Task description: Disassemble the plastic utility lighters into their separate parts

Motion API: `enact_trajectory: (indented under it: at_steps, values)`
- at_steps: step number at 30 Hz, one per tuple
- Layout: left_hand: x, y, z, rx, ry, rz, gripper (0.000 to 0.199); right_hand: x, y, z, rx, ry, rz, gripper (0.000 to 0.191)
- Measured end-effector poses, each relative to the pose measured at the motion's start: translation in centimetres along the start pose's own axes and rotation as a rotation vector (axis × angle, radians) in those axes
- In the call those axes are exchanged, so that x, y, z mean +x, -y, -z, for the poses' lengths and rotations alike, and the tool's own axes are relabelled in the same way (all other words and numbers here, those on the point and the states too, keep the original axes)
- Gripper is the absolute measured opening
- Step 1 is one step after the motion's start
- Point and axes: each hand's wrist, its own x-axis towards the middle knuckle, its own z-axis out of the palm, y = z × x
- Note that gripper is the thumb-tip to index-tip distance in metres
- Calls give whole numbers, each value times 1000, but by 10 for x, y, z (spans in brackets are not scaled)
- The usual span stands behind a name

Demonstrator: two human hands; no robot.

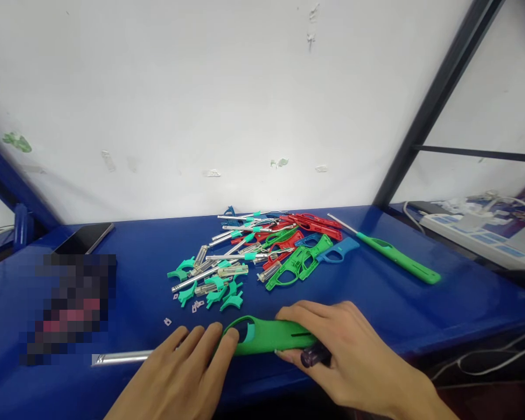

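A green long-nosed lighter [271,337] lies sideways between my two hands, low over the front of the table. My left hand [184,367] is closed around its front, where the silver metal tube [122,357] sticks out to the left. At the handle end, my right hand [345,350] grips the green body between thumb and fingers. A dark purple, see-through rod-like handle [315,354] is also tucked in my right hand; its other end is hidden. A teal trigger [249,332] shows inside the lighter's loop.
Beyond my hands lies a pile of red, blue and green lighter shells [291,268], metal tubes, clear fuel tanks and teal triggers [216,291]. Another green lighter [398,259] rests at right. A phone [84,238] lies at left. Power strips [476,233] stand beyond the right frame post.
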Motion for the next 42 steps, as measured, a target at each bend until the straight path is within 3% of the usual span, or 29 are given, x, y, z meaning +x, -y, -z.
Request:
enact_trajectory:
  at_steps: [7, 11, 16, 19, 24, 28, 31, 35, 40, 42]
  values:
    - [7, 12, 5, -24, 28, -136, 55, -2, 0, -4, -11, 21, -9, 25]
    - [5, 15, 11, -33, 28, -67, 67, 1, -4, -7, 2, 1, -19, 29]
    - [-1, 19, 6, -67, -62, -75, 58, 2, -9, -7, 13, -39, -26, 31]
    - [-3, 25, 5, -108, -125, 20, 50, 1, -16, -6, -24, -105, -38, 25]
    - [-5, 31, 10, -250, -86, 190, 25, -5, -32, 0, -102, -159, -16, 26]
    - [-3, 31, 15, -405, 3, 265, 25, -13, -53, 9, -167, -157, -40, 28]
    - [1, 30, 18, -491, 8, 301, 27, -20, -60, 15, -181, -247, -79, 28]
    - [0, 28, 19, -529, 19, 326, 28, -24, -40, 15, -50, -347, -25, 19]
    - [-4, 30, 12, -544, 60, 305, 31, -11, -1, -9, -15, -134, 32, 25]
    - [-3, 30, 10, -556, 67, 290, 30, -5, 6, -18, -45, -73, 28, 17]
